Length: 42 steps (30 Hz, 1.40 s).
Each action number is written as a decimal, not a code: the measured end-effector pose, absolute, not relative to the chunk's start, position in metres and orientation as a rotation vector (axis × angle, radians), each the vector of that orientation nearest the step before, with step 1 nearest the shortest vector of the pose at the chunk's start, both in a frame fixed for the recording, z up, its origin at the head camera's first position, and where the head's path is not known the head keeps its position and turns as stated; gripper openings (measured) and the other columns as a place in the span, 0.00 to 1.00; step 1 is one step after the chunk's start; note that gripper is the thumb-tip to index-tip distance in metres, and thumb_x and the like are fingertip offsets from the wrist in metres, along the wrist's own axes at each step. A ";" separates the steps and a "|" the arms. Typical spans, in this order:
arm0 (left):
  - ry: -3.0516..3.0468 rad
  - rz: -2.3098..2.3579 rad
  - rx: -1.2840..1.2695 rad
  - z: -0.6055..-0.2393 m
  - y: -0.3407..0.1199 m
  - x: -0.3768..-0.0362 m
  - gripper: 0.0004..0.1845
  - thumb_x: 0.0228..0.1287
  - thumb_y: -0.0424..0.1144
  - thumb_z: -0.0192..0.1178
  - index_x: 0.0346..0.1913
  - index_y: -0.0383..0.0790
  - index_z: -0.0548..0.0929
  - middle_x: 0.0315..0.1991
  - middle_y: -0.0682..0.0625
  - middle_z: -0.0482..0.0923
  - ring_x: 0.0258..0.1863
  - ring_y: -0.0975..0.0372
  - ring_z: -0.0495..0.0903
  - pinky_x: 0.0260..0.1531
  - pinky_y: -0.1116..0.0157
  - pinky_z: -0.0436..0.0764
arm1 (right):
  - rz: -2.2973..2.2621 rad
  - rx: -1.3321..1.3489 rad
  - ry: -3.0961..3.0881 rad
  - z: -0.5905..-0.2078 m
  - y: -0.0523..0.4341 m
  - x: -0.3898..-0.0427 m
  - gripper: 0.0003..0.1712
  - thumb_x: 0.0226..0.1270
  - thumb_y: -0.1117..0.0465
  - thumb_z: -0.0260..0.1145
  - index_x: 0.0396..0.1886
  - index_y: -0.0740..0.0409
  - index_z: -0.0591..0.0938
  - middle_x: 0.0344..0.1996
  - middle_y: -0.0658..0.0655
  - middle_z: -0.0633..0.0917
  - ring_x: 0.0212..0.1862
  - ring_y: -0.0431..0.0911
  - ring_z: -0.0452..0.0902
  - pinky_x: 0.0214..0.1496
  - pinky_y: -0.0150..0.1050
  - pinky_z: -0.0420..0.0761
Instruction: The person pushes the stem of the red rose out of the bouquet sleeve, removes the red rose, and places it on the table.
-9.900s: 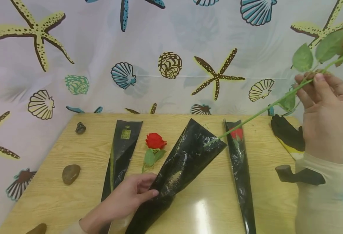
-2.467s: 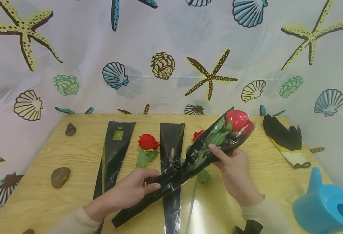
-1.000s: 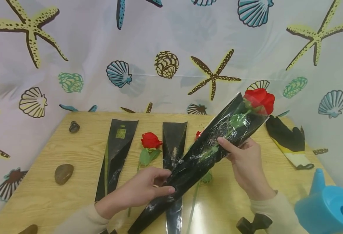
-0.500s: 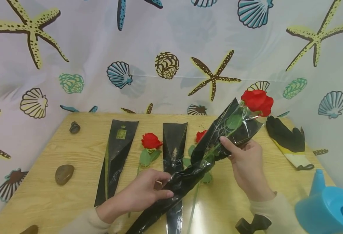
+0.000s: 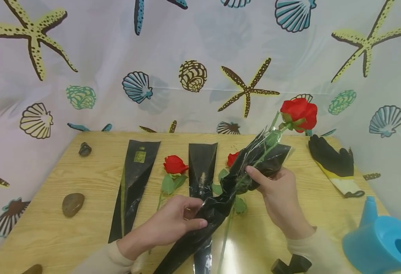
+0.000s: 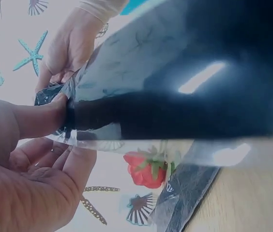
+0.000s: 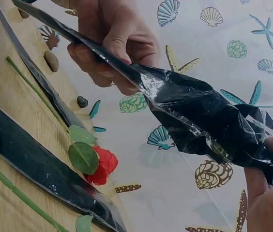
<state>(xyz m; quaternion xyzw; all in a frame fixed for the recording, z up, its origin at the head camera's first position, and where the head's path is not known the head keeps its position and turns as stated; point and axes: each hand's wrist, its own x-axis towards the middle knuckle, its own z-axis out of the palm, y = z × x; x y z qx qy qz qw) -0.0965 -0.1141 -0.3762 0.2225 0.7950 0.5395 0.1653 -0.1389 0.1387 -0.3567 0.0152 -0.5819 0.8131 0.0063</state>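
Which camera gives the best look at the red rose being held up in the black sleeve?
The head view: the rose shows whole, its bloom above the crumpled black sleeve. Both wrist views show only the sleeve, plus another rose lying on the table.

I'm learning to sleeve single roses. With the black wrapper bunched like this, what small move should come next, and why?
Probably draw the black sleeve back up the stem. The red rose stands clear above the sleeve's mouth, and the plastic is crumpled between the left hand, gripping low, and the right hand, pinching near the top. Sliding it up should smooth it.
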 end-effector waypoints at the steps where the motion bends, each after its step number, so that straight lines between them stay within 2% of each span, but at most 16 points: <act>1: 2.281 1.523 0.642 -0.376 -0.114 -0.097 0.21 0.63 0.32 0.68 0.23 0.38 0.64 0.21 0.54 0.53 0.20 0.65 0.60 0.26 0.67 0.63 | 2.540 0.055 -1.828 -0.355 0.140 -0.139 0.24 0.63 0.68 0.72 0.58 0.65 0.79 0.49 0.58 0.85 0.52 0.49 0.82 0.54 0.46 0.79; 6: 2.324 1.408 0.705 -0.373 -0.117 -0.099 0.21 0.62 0.36 0.70 0.22 0.42 0.66 0.19 0.56 0.54 0.20 0.66 0.59 0.24 0.67 0.61 | 2.549 0.101 -1.786 -0.341 0.149 -0.142 0.28 0.62 0.70 0.72 0.62 0.65 0.76 0.55 0.60 0.81 0.55 0.50 0.78 0.56 0.44 0.77; 9: 2.271 1.358 0.722 -0.375 -0.123 -0.097 0.25 0.62 0.37 0.70 0.20 0.40 0.62 0.18 0.57 0.49 0.19 0.65 0.51 0.25 0.68 0.61 | 2.561 0.114 -1.710 -0.332 0.157 -0.145 0.31 0.62 0.71 0.71 0.65 0.62 0.74 0.60 0.60 0.77 0.59 0.50 0.75 0.58 0.42 0.76; 12: 2.220 1.326 0.708 -0.377 -0.131 -0.095 0.25 0.62 0.36 0.69 0.20 0.38 0.61 0.18 0.56 0.48 0.19 0.64 0.49 0.26 0.68 0.63 | 2.577 0.119 -1.686 -0.328 0.162 -0.146 0.33 0.62 0.72 0.70 0.67 0.61 0.73 0.62 0.60 0.75 0.61 0.51 0.73 0.58 0.42 0.76; 15: 2.223 1.300 0.695 -0.376 -0.134 -0.097 0.21 0.62 0.37 0.70 0.22 0.38 0.66 0.19 0.54 0.54 0.19 0.64 0.56 0.26 0.68 0.65 | 2.594 0.145 -1.698 -0.326 0.161 -0.146 0.32 0.63 0.73 0.70 0.67 0.62 0.73 0.62 0.60 0.76 0.60 0.51 0.73 0.59 0.43 0.75; 17: 2.229 1.307 0.667 -0.372 -0.133 -0.099 0.14 0.63 0.39 0.69 0.28 0.37 0.75 0.25 0.53 0.70 0.25 0.67 0.70 0.29 0.68 0.73 | 2.595 0.171 -1.698 -0.325 0.159 -0.147 0.31 0.63 0.73 0.69 0.66 0.63 0.73 0.61 0.60 0.76 0.60 0.51 0.74 0.59 0.44 0.75; 18: 2.226 1.328 0.656 -0.370 -0.131 -0.100 0.15 0.64 0.40 0.69 0.30 0.35 0.75 0.26 0.51 0.70 0.25 0.65 0.70 0.29 0.67 0.73 | 2.592 0.181 -1.704 -0.325 0.159 -0.146 0.31 0.63 0.73 0.69 0.66 0.63 0.73 0.61 0.60 0.77 0.60 0.51 0.74 0.59 0.44 0.75; 22: 2.220 1.436 0.604 -0.363 -0.122 -0.103 0.20 0.66 0.42 0.66 0.26 0.34 0.69 0.22 0.53 0.65 0.21 0.65 0.61 0.24 0.66 0.67 | 2.585 0.201 -1.734 -0.322 0.155 -0.146 0.30 0.64 0.72 0.69 0.66 0.63 0.74 0.61 0.61 0.77 0.60 0.52 0.75 0.58 0.44 0.75; 24: 2.226 1.467 0.602 -0.361 -0.118 -0.103 0.25 0.67 0.41 0.66 0.22 0.38 0.61 0.19 0.54 0.49 0.19 0.62 0.50 0.22 0.63 0.56 | 2.581 0.211 -1.740 -0.320 0.155 -0.147 0.30 0.66 0.70 0.68 0.67 0.64 0.73 0.62 0.61 0.76 0.61 0.52 0.74 0.59 0.43 0.75; 25: 2.238 1.469 0.605 -0.360 -0.118 -0.103 0.25 0.67 0.40 0.66 0.22 0.40 0.60 0.19 0.55 0.48 0.19 0.62 0.49 0.22 0.64 0.55 | 2.582 0.209 -1.724 -0.318 0.156 -0.147 0.29 0.66 0.69 0.68 0.67 0.65 0.72 0.63 0.61 0.75 0.61 0.52 0.73 0.59 0.43 0.75; 31: 2.281 1.457 0.646 -0.363 -0.120 -0.100 0.25 0.66 0.37 0.67 0.20 0.41 0.60 0.18 0.56 0.48 0.18 0.64 0.50 0.22 0.67 0.57 | 2.577 0.143 -1.629 -0.311 0.163 -0.148 0.31 0.66 0.66 0.70 0.66 0.68 0.72 0.62 0.61 0.75 0.60 0.51 0.74 0.60 0.40 0.74; 33: 2.280 1.466 0.646 -0.364 -0.120 -0.099 0.26 0.65 0.36 0.67 0.20 0.42 0.58 0.20 0.57 0.47 0.18 0.69 0.59 0.25 0.69 0.66 | 2.559 0.115 -1.665 -0.312 0.160 -0.147 0.30 0.64 0.67 0.71 0.64 0.70 0.73 0.60 0.61 0.77 0.59 0.51 0.75 0.59 0.40 0.74; 35: 2.253 1.509 0.629 -0.363 -0.119 -0.098 0.27 0.65 0.35 0.67 0.21 0.42 0.57 0.22 0.56 0.46 0.21 0.68 0.59 0.28 0.67 0.69 | 2.523 0.104 -1.714 -0.315 0.156 -0.146 0.28 0.63 0.67 0.72 0.61 0.71 0.75 0.57 0.62 0.79 0.57 0.51 0.77 0.58 0.41 0.75; 38: 2.240 1.582 0.575 -0.363 -0.118 -0.096 0.26 0.65 0.35 0.67 0.22 0.41 0.57 0.24 0.55 0.46 0.25 0.68 0.68 0.32 0.65 0.72 | 2.461 0.093 -1.790 -0.318 0.149 -0.143 0.25 0.62 0.68 0.73 0.57 0.72 0.78 0.51 0.61 0.83 0.53 0.50 0.80 0.56 0.42 0.77; 40: 2.238 1.626 0.539 -0.364 -0.117 -0.096 0.26 0.64 0.34 0.68 0.21 0.40 0.58 0.24 0.54 0.46 0.22 0.64 0.59 0.27 0.65 0.68 | 2.424 0.106 -1.822 -0.320 0.144 -0.142 0.24 0.61 0.68 0.73 0.56 0.72 0.79 0.50 0.61 0.84 0.52 0.51 0.80 0.55 0.43 0.78; 42: 2.247 1.647 0.504 -0.365 -0.115 -0.095 0.26 0.63 0.34 0.68 0.21 0.40 0.59 0.24 0.54 0.47 0.21 0.65 0.60 0.24 0.66 0.65 | 2.394 0.105 -1.846 -0.321 0.140 -0.140 0.25 0.61 0.67 0.73 0.57 0.70 0.79 0.49 0.61 0.85 0.52 0.51 0.81 0.55 0.44 0.78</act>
